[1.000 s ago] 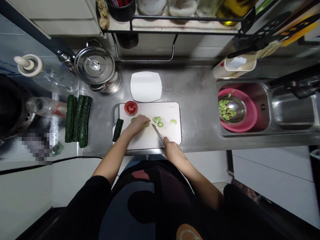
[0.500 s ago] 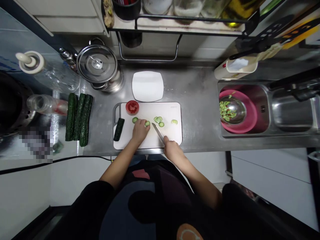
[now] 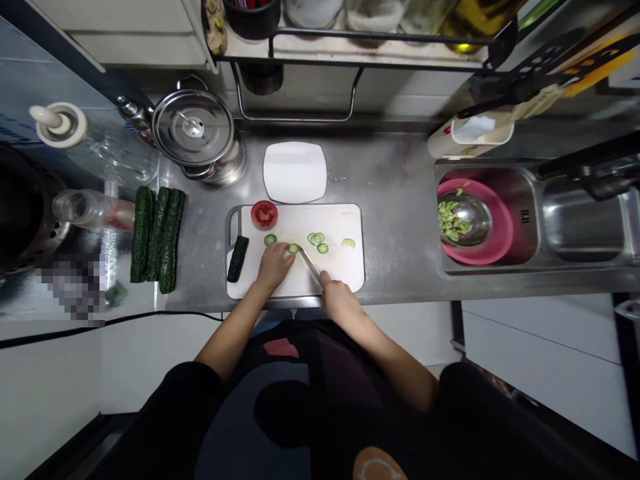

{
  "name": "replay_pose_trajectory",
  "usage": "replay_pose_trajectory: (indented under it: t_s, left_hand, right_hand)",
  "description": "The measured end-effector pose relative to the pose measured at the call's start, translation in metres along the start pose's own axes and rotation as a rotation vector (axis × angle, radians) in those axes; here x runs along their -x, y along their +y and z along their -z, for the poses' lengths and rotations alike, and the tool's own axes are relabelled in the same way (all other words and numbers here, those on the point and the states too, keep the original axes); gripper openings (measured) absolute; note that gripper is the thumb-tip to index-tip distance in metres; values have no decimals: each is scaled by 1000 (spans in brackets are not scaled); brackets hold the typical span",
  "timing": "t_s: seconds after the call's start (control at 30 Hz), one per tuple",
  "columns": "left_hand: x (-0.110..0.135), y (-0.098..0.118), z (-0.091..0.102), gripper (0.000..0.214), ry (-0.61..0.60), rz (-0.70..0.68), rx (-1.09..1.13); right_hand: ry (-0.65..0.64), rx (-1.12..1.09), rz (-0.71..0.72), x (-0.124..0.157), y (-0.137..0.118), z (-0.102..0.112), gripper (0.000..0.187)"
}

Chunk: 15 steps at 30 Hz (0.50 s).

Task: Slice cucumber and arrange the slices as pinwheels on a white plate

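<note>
My left hand (image 3: 273, 265) is curled over a short cucumber piece (image 3: 293, 249) on the white cutting board (image 3: 345, 267), pinning it down. My right hand (image 3: 336, 298) grips a knife (image 3: 310, 263) whose blade tip meets the cut end of that piece. Loose cucumber slices (image 3: 317, 240) lie just right of the blade, one more slice (image 3: 270, 239) sits left of my fingers. A tomato half (image 3: 264, 214) rests at the board's far left corner, and a dark cucumber end (image 3: 237, 259) lies at the board's left edge.
Three whole cucumbers (image 3: 156, 231) lie left on the steel counter. A lidded pot (image 3: 196, 131) and a white square plate (image 3: 295, 171) stand behind the board. The sink at right holds a pink basin (image 3: 500, 233) with a metal bowl (image 3: 463, 220) of greens.
My left hand has pulled back toward me along the cucumber piece. The knife has shifted left until its blade sits against the piece's end.
</note>
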<state>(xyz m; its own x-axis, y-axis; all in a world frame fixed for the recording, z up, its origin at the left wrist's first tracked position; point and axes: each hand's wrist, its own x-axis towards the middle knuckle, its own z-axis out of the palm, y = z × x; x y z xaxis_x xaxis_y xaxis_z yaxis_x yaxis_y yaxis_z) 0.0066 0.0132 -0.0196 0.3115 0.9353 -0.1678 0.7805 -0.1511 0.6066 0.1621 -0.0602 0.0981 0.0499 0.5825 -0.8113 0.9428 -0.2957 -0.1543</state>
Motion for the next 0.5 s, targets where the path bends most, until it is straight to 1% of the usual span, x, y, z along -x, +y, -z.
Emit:
replay_pose_trajectory:
  t_s: [0.23, 0.5]
  left_hand:
    - [2, -2, -1, 13, 4, 0, 5]
    - [1, 0, -2, 13, 17, 12, -10]
  right_hand:
    - [-14, 7, 12, 0, -14, -5, 43]
    - [-9, -4, -5, -1, -17, -5, 45]
